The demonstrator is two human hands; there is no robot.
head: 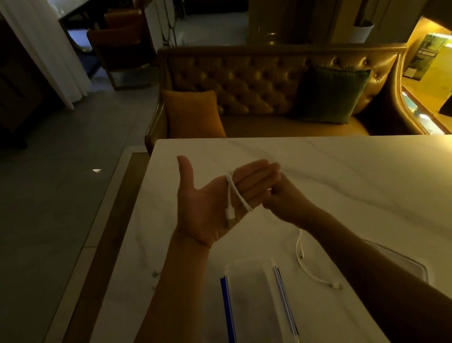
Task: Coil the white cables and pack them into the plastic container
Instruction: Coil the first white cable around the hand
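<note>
Near the left edge of the pale marble-patterned counter (365,180) lies a small plug end (155,274), its cord too faint to trace. To its right the person's left hand (208,200) is raised above the counter, palm up, thumb pointing away and its fingers (257,175) straight and released, serving as a form to wind on. A thin white cable (235,196) crosses itself over the base of those fingers, one strand ending in a white connector (230,214) that hangs by the heel of the palm. Below the hands, close to the person's body, stands the clear rectangular plastic container (254,298) with blue side clips, open and with no cable visible in it. Just right of the left hand, touching its fingertips, the right hand (277,196) has its fingers clenched, apparently pinching the cable's running strand, though the pinch itself is hidden. From under that wrist the free length drops to the counter and curves to a second connector (336,285) just beside the container's right side. What looks like a clear lid (406,262) lies partly beneath the right forearm. The loose length runs down and toward the person from the right hand, so that hand is the nearer one to feed the next turn across the left fingers; coiling appears barely begun.
</note>
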